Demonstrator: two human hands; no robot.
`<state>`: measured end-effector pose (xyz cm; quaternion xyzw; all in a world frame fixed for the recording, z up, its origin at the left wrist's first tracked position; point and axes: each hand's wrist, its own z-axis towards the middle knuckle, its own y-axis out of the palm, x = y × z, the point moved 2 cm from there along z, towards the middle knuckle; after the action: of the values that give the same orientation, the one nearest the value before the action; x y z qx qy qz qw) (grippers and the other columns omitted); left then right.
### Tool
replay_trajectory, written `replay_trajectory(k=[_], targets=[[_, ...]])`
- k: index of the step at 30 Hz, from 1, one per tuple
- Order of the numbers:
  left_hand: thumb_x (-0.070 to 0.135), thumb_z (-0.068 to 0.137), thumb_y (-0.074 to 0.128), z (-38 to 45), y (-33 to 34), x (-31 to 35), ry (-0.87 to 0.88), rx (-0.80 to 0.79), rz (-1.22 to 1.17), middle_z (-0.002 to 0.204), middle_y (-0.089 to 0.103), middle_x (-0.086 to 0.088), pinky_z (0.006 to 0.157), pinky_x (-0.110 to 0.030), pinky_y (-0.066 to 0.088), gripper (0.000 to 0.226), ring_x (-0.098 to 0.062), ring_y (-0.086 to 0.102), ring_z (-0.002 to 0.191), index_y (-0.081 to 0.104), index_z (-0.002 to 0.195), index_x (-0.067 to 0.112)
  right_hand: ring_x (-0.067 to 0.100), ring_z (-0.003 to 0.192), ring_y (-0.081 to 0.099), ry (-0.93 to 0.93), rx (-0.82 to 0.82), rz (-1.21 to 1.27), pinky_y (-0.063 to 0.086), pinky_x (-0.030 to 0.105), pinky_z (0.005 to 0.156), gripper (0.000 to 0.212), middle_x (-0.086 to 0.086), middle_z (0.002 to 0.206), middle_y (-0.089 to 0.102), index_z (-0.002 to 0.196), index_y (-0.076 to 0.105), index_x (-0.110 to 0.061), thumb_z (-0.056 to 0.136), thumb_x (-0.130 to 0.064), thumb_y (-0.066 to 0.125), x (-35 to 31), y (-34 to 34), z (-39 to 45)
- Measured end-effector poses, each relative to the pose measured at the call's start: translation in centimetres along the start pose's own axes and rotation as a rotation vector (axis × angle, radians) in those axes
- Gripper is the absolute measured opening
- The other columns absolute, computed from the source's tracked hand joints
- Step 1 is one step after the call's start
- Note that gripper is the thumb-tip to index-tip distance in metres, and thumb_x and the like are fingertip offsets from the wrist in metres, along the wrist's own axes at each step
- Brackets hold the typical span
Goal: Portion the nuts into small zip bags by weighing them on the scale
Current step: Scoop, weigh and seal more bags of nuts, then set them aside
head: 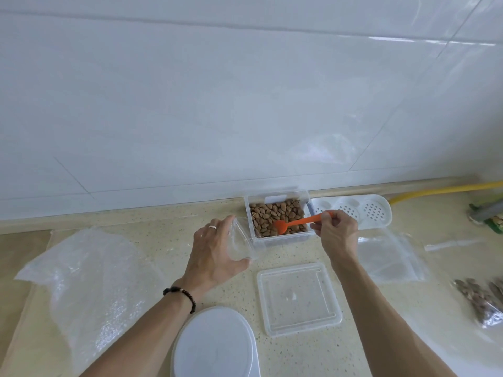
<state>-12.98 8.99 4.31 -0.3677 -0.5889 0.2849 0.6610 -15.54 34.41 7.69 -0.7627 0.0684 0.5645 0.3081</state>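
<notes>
A clear rectangular box [283, 239] of brown nuts [272, 213] stands at the back of the counter by the wall. My right hand [337, 235] pinches the handle of an orange spoon [299, 223] whose bowl lies in the nuts. My left hand [215, 251] grips a small clear plastic container [243, 240], tilted, just left of the box. The white oval scale [215, 344] sits at the front edge, with nothing on it. Empty zip bags [392, 259] lie right of my right wrist. A filled bag of nuts [481, 300] lies at the far right.
The box's clear lid [299, 297] lies flat in front of it. A large crumpled plastic bag [89, 276] covers the left of the counter. A white perforated tray [353, 210] sits behind my right hand. A yellow hose [435, 190] runs along the wall at right.
</notes>
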Motion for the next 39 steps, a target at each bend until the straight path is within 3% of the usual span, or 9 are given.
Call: replay_trajectory(k=[4,8,14,18,22,26,32,35,39], targets=[[0.057,0.066,0.073,0.2,0.1,0.0,-0.005,0.008,0.015,0.115,0.047,0.003,0.109,-0.036,0.028,0.094,-0.015,0.046,0.112,0.032,0.143,0.021,0.013,0.067,0.073,0.093,-0.057,0.078,0.061,0.028,0.068,0.014,0.010,0.076,0.073,0.093,0.064,-0.007,0.100,-0.010,0.052,0.8,1.3,-0.4],[0.060,0.065,0.073,0.7,0.1,0.0,-0.004,0.022,0.037,0.116,0.049,0.002,0.109,-0.035,0.028,0.097,-0.016,0.047,0.113,0.032,0.143,0.021,0.019,0.070,0.074,0.178,0.051,0.192,0.061,0.030,0.070,0.013,0.012,0.075,0.073,0.098,0.065,-0.003,0.099,-0.010,0.053,1.6,1.0,-0.1],[0.062,0.063,0.074,2.7,-0.6,0.8,0.016,0.028,0.095,0.120,0.050,-0.001,0.105,-0.037,0.034,0.099,-0.020,0.049,0.112,0.033,0.143,0.021,0.016,0.060,0.072,0.326,0.100,0.427,0.057,0.019,0.055,0.013,0.018,0.077,0.070,0.101,0.062,0.001,0.100,-0.008,0.052,1.8,-0.5,0.2],[0.062,0.062,0.073,4.6,-1.1,1.9,0.010,-0.014,0.174,0.118,0.049,-0.002,0.100,-0.038,0.036,0.096,-0.022,0.049,0.110,0.035,0.140,0.021,0.018,0.064,0.072,0.319,0.085,0.504,0.059,0.021,0.060,0.014,0.018,0.079,0.071,0.102,0.062,0.002,0.100,-0.009,0.053,1.0,-1.6,0.3],[0.060,0.060,0.070,6.3,-1.6,3.2,0.025,-0.050,0.307,0.099,0.047,0.001,0.086,-0.037,0.039,0.075,-0.022,0.052,0.098,0.044,0.117,0.019,0.019,0.067,0.072,0.261,0.049,0.554,0.059,0.021,0.061,0.014,0.018,0.080,0.071,0.100,0.062,0.001,0.100,-0.009,0.053,-0.9,-3.0,-0.1],[0.061,0.059,0.070,7.3,-1.7,4.4,0.035,-0.117,0.352,0.104,0.048,-0.001,0.091,-0.040,0.038,0.075,-0.023,0.051,0.102,0.044,0.116,0.019,0.021,0.069,0.074,0.178,-0.002,0.483,0.058,0.022,0.062,0.014,0.016,0.075,0.072,0.095,0.064,-0.001,0.099,-0.009,0.054,-3.1,-3.5,-1.0],[0.049,0.065,0.074,6.6,-2.0,6.1,0.196,-0.075,0.175,0.107,0.046,0.001,0.102,-0.039,0.033,0.084,-0.020,0.047,0.104,0.040,0.135,0.016,0.022,0.070,0.074,-0.030,-0.129,0.316,0.060,0.028,0.066,0.013,0.011,0.075,0.074,0.093,0.064,-0.004,0.099,-0.007,0.053,-5.6,-2.5,-3.6],[0.045,0.064,0.077,6.0,-2.1,5.8,0.148,-0.104,0.034,0.111,0.038,0.004,0.105,-0.037,0.030,0.097,-0.018,0.043,0.111,0.031,0.145,0.018,0.023,0.071,0.074,0.006,-0.179,0.366,0.060,0.026,0.066,0.013,0.014,0.076,0.074,0.095,0.064,-0.002,0.100,-0.007,0.053,-6.0,-2.5,-4.0],[0.063,0.054,0.075,5.5,-2.3,5.4,0.057,-0.145,-0.174,0.117,0.037,0.005,0.099,-0.038,0.041,0.111,-0.018,0.044,0.112,0.029,0.146,0.024,0.024,0.071,0.074,0.116,-0.207,0.486,0.059,0.025,0.065,0.015,0.020,0.078,0.073,0.096,0.064,0.002,0.100,-0.007,0.052,-5.4,-2.7,-4.1]])
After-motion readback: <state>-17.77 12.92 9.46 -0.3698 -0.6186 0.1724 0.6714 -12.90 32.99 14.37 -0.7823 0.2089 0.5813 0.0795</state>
